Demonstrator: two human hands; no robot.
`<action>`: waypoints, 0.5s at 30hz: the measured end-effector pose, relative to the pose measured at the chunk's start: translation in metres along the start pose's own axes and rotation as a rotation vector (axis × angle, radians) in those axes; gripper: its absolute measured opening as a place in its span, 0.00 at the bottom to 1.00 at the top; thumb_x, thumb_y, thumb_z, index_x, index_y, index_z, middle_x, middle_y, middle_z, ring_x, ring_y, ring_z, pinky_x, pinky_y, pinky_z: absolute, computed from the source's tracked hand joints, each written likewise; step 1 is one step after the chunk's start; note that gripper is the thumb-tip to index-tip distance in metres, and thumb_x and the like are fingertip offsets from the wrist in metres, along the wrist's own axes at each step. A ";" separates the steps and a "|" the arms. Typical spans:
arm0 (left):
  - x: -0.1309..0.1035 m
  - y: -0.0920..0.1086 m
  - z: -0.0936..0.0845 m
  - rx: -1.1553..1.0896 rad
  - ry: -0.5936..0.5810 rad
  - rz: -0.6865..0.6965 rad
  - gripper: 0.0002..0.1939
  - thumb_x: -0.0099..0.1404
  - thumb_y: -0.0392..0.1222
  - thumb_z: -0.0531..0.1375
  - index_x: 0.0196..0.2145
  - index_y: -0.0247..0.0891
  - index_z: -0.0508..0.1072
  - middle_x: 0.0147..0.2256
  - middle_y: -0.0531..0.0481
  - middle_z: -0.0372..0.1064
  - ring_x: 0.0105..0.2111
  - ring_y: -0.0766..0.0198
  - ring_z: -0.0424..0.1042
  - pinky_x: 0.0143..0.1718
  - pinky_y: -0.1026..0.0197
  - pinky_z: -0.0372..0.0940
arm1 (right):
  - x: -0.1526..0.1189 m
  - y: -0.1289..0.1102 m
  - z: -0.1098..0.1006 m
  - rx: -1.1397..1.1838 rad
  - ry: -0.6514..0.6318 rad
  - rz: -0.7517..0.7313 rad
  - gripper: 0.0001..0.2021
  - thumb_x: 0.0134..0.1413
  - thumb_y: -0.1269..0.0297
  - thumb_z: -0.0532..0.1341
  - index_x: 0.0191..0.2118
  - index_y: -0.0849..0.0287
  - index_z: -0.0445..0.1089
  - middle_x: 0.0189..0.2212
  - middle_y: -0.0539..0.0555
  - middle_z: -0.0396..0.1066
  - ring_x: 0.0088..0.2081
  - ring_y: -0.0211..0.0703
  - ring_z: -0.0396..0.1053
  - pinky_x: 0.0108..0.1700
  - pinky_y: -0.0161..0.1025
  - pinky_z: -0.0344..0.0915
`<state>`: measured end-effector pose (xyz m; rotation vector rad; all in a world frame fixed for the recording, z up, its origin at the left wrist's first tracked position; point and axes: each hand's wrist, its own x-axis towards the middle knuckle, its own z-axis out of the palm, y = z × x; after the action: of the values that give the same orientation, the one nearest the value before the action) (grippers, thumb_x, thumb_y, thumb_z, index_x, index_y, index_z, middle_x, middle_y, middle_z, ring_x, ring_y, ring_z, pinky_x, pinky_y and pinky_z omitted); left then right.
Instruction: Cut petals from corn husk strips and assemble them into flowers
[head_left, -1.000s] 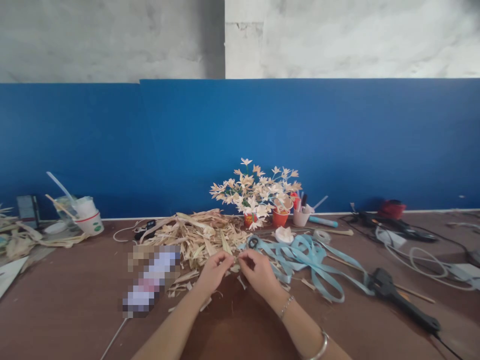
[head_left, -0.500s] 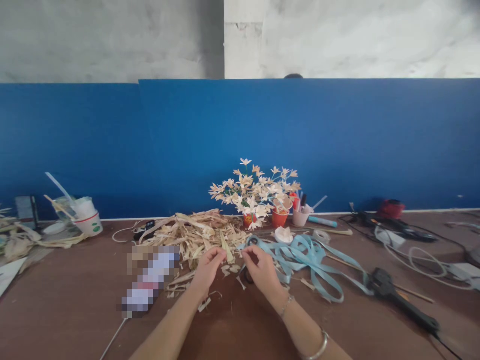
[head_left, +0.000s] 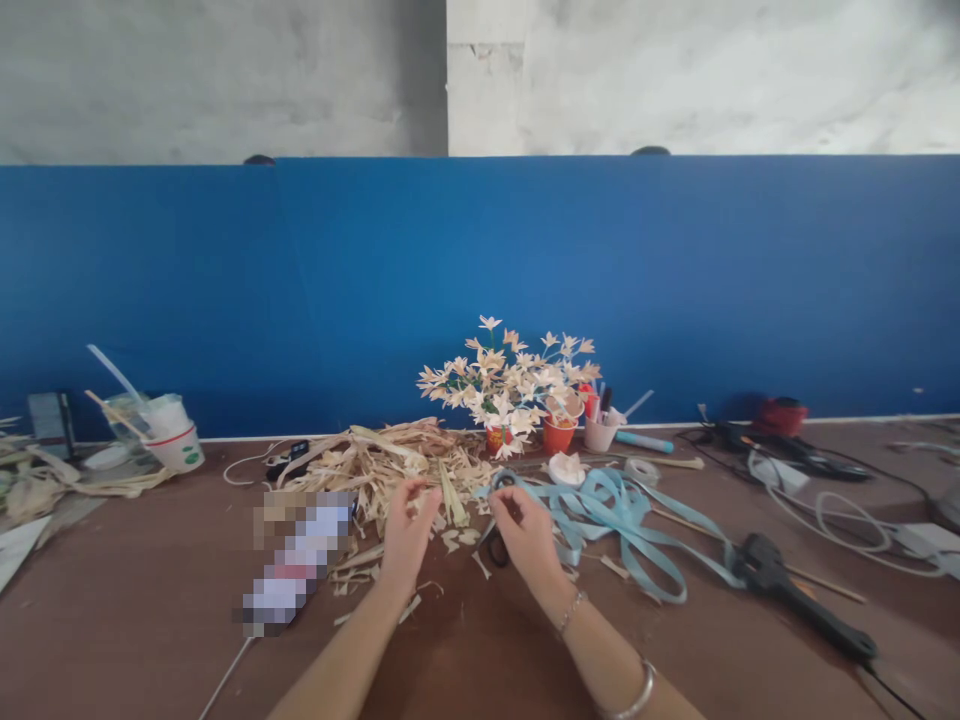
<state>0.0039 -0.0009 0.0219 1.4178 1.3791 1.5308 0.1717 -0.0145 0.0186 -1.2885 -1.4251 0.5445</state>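
My left hand (head_left: 407, 535) is raised in front of the heap of dried husk strips (head_left: 367, 465), its thumb and index finger curled together in a pinch. Anything between those fingertips is too small to make out. My right hand (head_left: 526, 535) also pinches, near the blue ribbon (head_left: 622, 510); what it holds, if anything, cannot be made out. Close beside its fingers are the dark handles of scissors (head_left: 497, 548), partly hidden. Beyond both hands, pale husk flowers (head_left: 491, 362) on stems stand in a red cup (head_left: 498, 438). Small husk scraps (head_left: 451, 540) lie between the hands.
At right lie a black tool with a cord (head_left: 802, 600), white cables (head_left: 847, 520) and a thin stick. A white cup (head_left: 174, 448) stands at left, near a blurred-out item (head_left: 300, 565). A blue partition (head_left: 345, 280) closes off the table's back.
My left hand has drawn back left and up, away from the right one, and turned slightly. My right hand has shifted only a little. The ribbon and flowers stay where they were.
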 end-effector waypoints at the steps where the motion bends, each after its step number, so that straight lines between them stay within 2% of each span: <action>1: 0.000 0.002 -0.002 0.055 0.091 0.071 0.14 0.55 0.51 0.58 0.33 0.39 0.70 0.34 0.48 0.67 0.35 0.59 0.65 0.37 0.60 0.59 | 0.000 -0.001 0.000 -0.004 0.014 -0.007 0.10 0.52 0.60 0.54 0.27 0.61 0.67 0.21 0.50 0.65 0.24 0.38 0.62 0.26 0.33 0.58; 2: -0.001 0.004 -0.004 0.113 0.140 0.146 0.12 0.55 0.50 0.58 0.30 0.39 0.70 0.33 0.49 0.67 0.36 0.59 0.65 0.39 0.60 0.59 | -0.001 -0.001 -0.001 -0.013 0.026 -0.016 0.10 0.52 0.60 0.54 0.28 0.60 0.67 0.21 0.50 0.66 0.24 0.38 0.62 0.27 0.33 0.58; 3: -0.002 0.006 -0.006 0.161 0.140 0.211 0.11 0.56 0.49 0.57 0.25 0.39 0.69 0.30 0.49 0.67 0.35 0.59 0.65 0.39 0.60 0.58 | -0.002 -0.003 -0.001 -0.027 0.036 -0.027 0.10 0.52 0.61 0.54 0.27 0.60 0.67 0.21 0.50 0.66 0.24 0.38 0.62 0.27 0.33 0.58; 5: -0.006 0.010 -0.006 0.225 0.036 0.250 0.17 0.58 0.49 0.55 0.16 0.39 0.66 0.20 0.52 0.62 0.26 0.62 0.63 0.33 0.62 0.58 | -0.004 -0.005 -0.001 -0.075 0.053 -0.060 0.10 0.53 0.61 0.54 0.27 0.60 0.66 0.21 0.50 0.66 0.24 0.39 0.62 0.27 0.34 0.58; 8: -0.011 0.011 0.000 0.211 -0.208 0.144 0.22 0.59 0.52 0.54 0.14 0.38 0.66 0.13 0.55 0.55 0.19 0.66 0.58 0.24 0.64 0.53 | -0.008 -0.008 0.000 -0.145 0.042 -0.144 0.09 0.54 0.63 0.53 0.28 0.59 0.66 0.22 0.51 0.66 0.24 0.39 0.62 0.28 0.34 0.58; 10: -0.011 0.009 0.006 0.126 -0.318 0.016 0.23 0.59 0.55 0.52 0.15 0.37 0.67 0.13 0.56 0.55 0.17 0.67 0.56 0.22 0.65 0.52 | -0.011 -0.011 0.001 -0.175 -0.016 -0.234 0.08 0.54 0.65 0.52 0.29 0.59 0.67 0.23 0.52 0.66 0.25 0.39 0.62 0.29 0.34 0.59; 13: -0.007 0.003 0.010 0.016 -0.357 -0.152 0.22 0.57 0.56 0.53 0.17 0.36 0.67 0.13 0.57 0.55 0.15 0.70 0.53 0.20 0.66 0.48 | -0.013 -0.015 0.001 -0.206 -0.140 -0.385 0.06 0.53 0.69 0.53 0.29 0.58 0.66 0.24 0.52 0.66 0.27 0.39 0.63 0.31 0.35 0.60; 15: -0.005 0.001 0.010 -0.019 -0.369 -0.208 0.19 0.55 0.54 0.55 0.17 0.36 0.66 0.13 0.59 0.53 0.15 0.71 0.50 0.18 0.66 0.46 | -0.014 -0.018 -0.001 -0.191 -0.192 -0.465 0.06 0.51 0.71 0.53 0.30 0.58 0.66 0.27 0.54 0.67 0.31 0.41 0.65 0.35 0.36 0.62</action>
<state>0.0144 -0.0032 0.0206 1.4107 1.2360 1.0830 0.1626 -0.0328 0.0289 -1.0170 -1.9045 0.2247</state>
